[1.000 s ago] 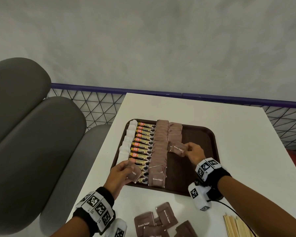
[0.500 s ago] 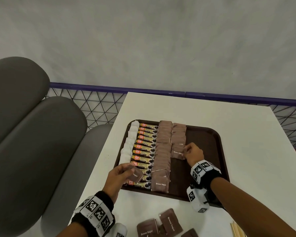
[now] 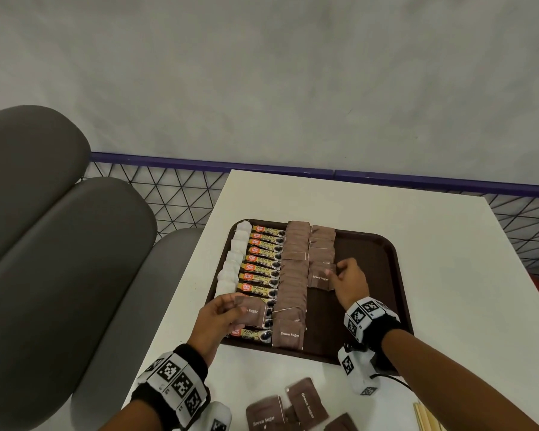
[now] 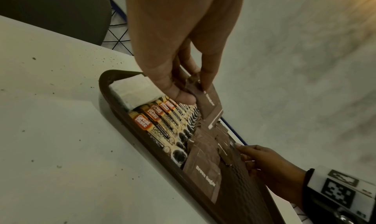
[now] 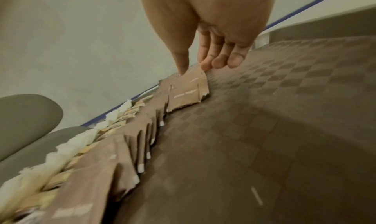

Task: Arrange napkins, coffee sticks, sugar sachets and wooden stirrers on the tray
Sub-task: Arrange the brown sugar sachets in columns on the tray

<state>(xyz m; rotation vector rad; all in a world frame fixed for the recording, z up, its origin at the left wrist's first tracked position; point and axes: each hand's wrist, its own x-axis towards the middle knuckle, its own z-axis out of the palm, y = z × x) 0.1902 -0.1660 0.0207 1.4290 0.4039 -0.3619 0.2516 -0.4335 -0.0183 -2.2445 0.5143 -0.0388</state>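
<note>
A brown tray (image 3: 371, 275) holds a column of white napkins (image 3: 234, 262), a column of coffee sticks (image 3: 262, 269) and a long row of brown sugar sachets (image 3: 293, 275). A shorter second row of sachets (image 3: 322, 244) lies beside it. My right hand (image 3: 335, 270) pinches the right edge of that row's nearest sachet (image 3: 319, 276), which lies flat on the tray (image 5: 264, 115). In the right wrist view the thumb sits on this sachet (image 5: 189, 94). My left hand (image 3: 235, 306) pinches another sugar sachet (image 3: 254, 315) above the tray's near left corner; in the left wrist view that sachet (image 4: 211, 105) hangs over the coffee sticks.
Several loose sugar sachets (image 3: 293, 409) lie on the white table (image 3: 448, 244) near me. Wooden stirrers (image 3: 427, 419) poke in at the bottom right. Grey seat cushions (image 3: 59, 244) stand to the left. A purple rail with wire mesh (image 3: 168, 194) runs behind the table.
My right hand has lowered its sachet onto the near end of the second row. The left hand has stayed over the tray's near left corner with its sachet.
</note>
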